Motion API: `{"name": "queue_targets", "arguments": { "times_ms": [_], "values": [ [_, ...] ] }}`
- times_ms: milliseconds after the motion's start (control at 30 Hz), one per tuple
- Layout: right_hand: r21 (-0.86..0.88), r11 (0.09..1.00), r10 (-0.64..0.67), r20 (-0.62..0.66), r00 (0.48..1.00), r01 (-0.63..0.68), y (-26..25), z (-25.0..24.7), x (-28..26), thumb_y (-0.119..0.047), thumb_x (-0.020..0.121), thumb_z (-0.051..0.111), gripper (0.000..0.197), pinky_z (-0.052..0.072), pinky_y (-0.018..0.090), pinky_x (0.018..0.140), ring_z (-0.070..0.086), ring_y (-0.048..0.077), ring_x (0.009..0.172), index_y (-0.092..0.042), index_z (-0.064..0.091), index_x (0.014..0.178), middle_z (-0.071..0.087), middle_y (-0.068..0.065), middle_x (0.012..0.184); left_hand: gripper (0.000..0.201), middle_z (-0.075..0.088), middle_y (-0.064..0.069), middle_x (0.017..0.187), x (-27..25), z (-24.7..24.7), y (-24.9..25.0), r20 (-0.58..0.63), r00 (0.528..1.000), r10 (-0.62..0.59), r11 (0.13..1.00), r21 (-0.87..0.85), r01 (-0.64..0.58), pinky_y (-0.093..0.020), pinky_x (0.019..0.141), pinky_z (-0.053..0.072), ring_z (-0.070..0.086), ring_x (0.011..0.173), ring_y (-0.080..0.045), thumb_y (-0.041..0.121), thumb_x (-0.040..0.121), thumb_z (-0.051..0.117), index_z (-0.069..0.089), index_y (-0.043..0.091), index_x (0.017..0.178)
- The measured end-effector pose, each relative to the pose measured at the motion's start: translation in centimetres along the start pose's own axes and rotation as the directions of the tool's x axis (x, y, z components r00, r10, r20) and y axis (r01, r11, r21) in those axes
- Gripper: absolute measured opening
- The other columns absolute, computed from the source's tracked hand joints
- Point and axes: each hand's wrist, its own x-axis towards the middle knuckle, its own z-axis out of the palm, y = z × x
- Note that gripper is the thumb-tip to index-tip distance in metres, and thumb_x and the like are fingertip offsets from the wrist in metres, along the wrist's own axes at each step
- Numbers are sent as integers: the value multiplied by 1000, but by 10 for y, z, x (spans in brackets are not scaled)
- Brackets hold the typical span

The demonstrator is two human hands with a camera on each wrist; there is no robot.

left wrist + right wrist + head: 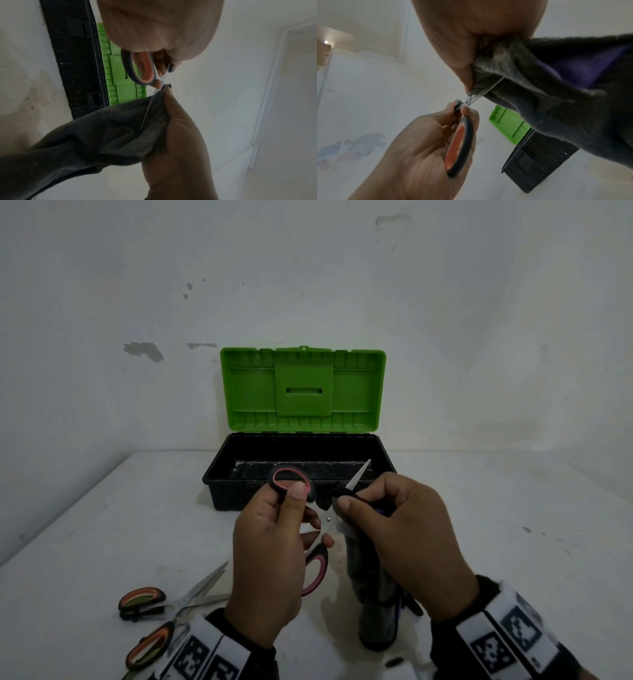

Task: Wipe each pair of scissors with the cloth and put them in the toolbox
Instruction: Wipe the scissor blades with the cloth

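Closest to me, near left on the table [479, 508], two orange-handled scissors [161, 611] lie waiting. Just past them my left hand [270, 563] grips the pink-handled scissors [317, 571] by the handles, blades spread open. My right hand [404, 546] pinches the grey cloth [373, 604] around one blade, the rest of the cloth hanging to the tabletop. Further back the toolbox [219, 474] sits against the wall, green lid [303, 390] up.

green toolbox lid [302, 389], black base [219, 474], grey cloth [371, 594]
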Motion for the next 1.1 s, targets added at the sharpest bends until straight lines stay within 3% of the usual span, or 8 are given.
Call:
{"name": "queue_targets", "arguments": {
  "times_ms": [100,267,400,567,733,867,967,1100],
  "values": [
    [36,999,30,-100,994,-27,5,-2,9,-28,79,82,18,47,11,56,64,5,62,-21,69,68,68,-7,64,21,60,-8,68,0,1,0,12,1000,21,1000,15,-21,-29,50,54,59,68,-37,22,96,56,70,21,81],
    [15,1000,5,-53,999,-4,-1,3,0,-32,79,80,19,51,17,58,65,7,63,-21,68,68,69,-7,65,20,59,-9,64,-1,0,5,6,1000,22,1000,-5,-22,-23,47,50,57,70,-53,21,96,55,69,19,83],
    [76,996,48,-144,988,-38,7,-1,11,-28,79,82,19,51,19,59,66,8,62,-20,69,67,70,-5,65,21,59,-6,65,-1,0,6,12,1000,7,1000,-17,-7,-25,47,50,57,66,-45,21,96,55,69,18,82],
    [47,999,26,-81,996,-23,-1,4,3,-31,79,81,20,52,18,57,65,8,62,-21,68,67,69,-6,64,22,58,-9,65,0,0,8,16,1000,-6,1000,-25,7,-26,46,51,55,60,-36,22,96,54,69,13,83],
    [138,987,101,-175,979,-77,8,0,14,-30,79,82,23,57,34,62,68,18,63,-18,68,65,71,-1,63,22,59,-10,71,0,0,5,30,999,-14,1000,-23,15,-29,48,52,56,65,-30,21,96,54,69,13,84],
    [105,992,75,-108,991,-64,0,3,5,-30,79,82,22,56,30,60,67,15,61,-18,68,67,70,-1,63,23,59,-14,71,0,-2,6,41,999,-21,999,-30,23,-30,48,52,55,64,-28,20,97,53,69,9,85],
    [133,986,123,-171,978,-100,6,-4,16,-30,79,81,23,56,32,60,68,17,62,-16,69,66,70,-1,63,21,59,-14,74,-1,-3,6,53,998,-31,999,-32,32,-32,48,53,56,65,-23,19,97,54,69,8,87],
    [169,981,124,-139,982,-100,2,-2,13,-29,80,80,23,57,34,60,69,21,62,-14,69,67,71,2,63,22,59,-23,79,0,-3,7,36,999,-18,1000,-13,19,-28,47,52,56,66,-31,21,97,53,69,9,87]
  ]
}}
